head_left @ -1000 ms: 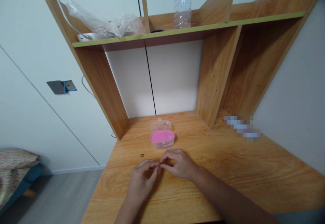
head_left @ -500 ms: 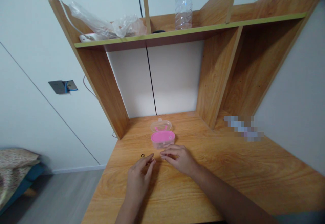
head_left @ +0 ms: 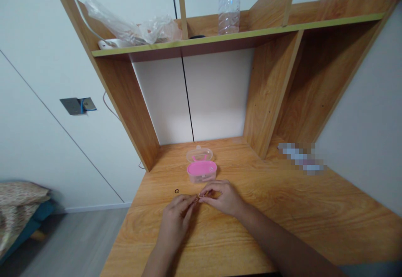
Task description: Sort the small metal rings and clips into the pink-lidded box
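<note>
Both hands rest on the wooden desk (head_left: 282, 222), fingertips meeting just in front of a small pink box (head_left: 201, 171) whose clear lid (head_left: 199, 155) lies open behind it. My right hand (head_left: 221, 197) pinches a tiny ring-like item that is too small to name. My left hand (head_left: 176, 220) has its fingers curled, tips touching the same spot. A small dark ring (head_left: 176, 191) lies loose on the desk, left of the hands.
The shelf (head_left: 232, 36) above carries a clear water bottle (head_left: 229, 3) and a crumpled plastic bag (head_left: 135, 28). A wooden divider (head_left: 266, 93) stands at the right, with a blurred object (head_left: 301, 157) beside it. The desk's left edge drops to the floor.
The hands were pinched together, drew slightly apart half a second ago with the left fingers stretched out, and now meet again at the fingertips.
</note>
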A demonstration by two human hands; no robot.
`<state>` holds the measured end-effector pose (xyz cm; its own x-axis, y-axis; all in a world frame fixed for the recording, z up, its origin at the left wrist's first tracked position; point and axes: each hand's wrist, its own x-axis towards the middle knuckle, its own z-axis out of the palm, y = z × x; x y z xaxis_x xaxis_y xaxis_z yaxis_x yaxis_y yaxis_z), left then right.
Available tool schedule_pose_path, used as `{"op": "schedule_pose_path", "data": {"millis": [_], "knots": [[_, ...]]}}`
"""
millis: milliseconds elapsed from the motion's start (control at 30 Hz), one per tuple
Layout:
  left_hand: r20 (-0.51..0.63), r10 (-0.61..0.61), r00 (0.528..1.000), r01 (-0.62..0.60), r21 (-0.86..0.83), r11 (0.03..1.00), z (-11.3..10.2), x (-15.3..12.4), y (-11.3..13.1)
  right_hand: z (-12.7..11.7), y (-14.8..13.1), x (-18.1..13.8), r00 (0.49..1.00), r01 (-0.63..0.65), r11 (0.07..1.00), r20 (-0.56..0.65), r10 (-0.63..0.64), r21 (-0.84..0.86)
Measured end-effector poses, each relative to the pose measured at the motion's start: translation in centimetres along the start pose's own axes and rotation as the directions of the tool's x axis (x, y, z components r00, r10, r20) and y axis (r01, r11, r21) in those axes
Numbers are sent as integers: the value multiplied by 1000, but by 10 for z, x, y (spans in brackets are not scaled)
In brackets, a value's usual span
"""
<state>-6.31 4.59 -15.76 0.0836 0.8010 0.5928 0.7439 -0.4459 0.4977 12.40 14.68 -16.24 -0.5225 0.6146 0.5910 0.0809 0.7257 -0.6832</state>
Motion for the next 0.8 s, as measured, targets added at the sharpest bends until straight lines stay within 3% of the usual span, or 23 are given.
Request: {"op": "schedule_pose_path", "data": {"millis": [167,333,633,800], "knots": [[30,-1,1000,0,28,1000,2,-2,-2,0,-3,1,1000,1,1000,14,-1,-2],[-65,-18,998,20,30,999,-1,-2,1,1,-1,2,996,-58,997,-59,61,45],[-195,-16,981,29,64,998,-10,0,8,-3,-9,2,976,32,999,-215,-26,22],[-229,-21,973,37,66,997,-10,0,9,-3,-8,1,973,54,998,-227,-48,18]]}}
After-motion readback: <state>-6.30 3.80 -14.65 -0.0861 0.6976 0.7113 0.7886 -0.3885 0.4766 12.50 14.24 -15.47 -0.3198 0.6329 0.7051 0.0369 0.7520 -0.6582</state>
